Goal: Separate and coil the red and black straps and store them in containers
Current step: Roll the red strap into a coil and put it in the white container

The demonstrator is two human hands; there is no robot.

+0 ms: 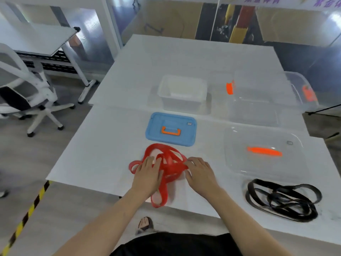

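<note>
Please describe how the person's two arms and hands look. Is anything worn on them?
Both forearms are bare up to the bottom edge of the picture: no sleeves show. The left hand and the right hand wear no gloves. I see no watch, bracelet or ring, though the picture is somewhat blurred. The fingers are uncovered.

The left hand [147,174] lies flat over the middle of the tangled red flat strap [166,169], hiding the loops beneath its palm. The right hand [200,173] covers the strap's right end, and whether its fingers pinch the strap cannot be told. Both forearms run off the lower edge of the frame. At the upper right, the clear plastic container with orange latches [267,93] is blurred, so its walls and contents are unclear. The purple lettering on the white banner [262,0] is cut off by the top edge and unreadable. The small label on the blue plastic lid [170,129] is too tiny to read.
</note>
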